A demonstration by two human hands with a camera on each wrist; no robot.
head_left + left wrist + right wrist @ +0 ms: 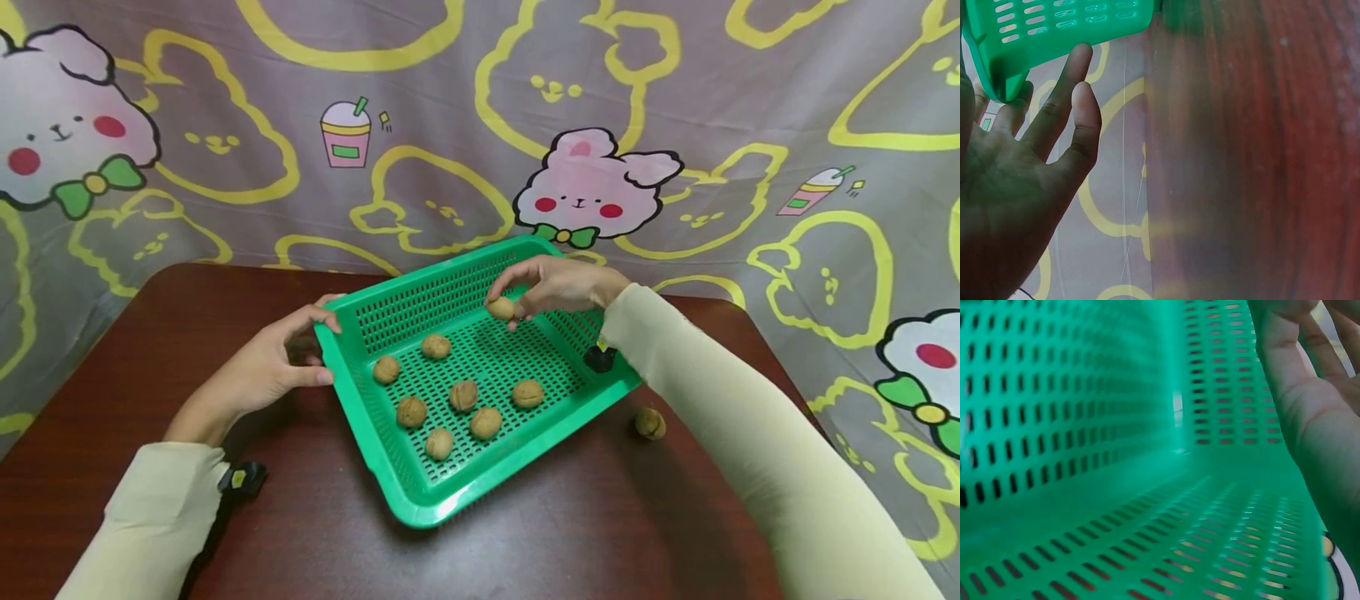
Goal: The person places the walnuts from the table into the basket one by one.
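A green perforated plastic basket is tilted over the table, with several walnuts lying on its bottom. My left hand grips the basket's left rim, fingertips over the edge and thumb against the outside. In the left wrist view, fingers of the left hand meet the basket's corner. Above the far right part of the basket, my right hand pinches a walnut between thumb and fingers. The right wrist view shows the right hand beside the basket wall; the held walnut is hidden there.
One loose walnut lies on the dark wooden table, right of the basket and close to the right forearm. Behind the table hangs a grey cloth with yellow outlines and rabbit pictures, near the basket's far corner.
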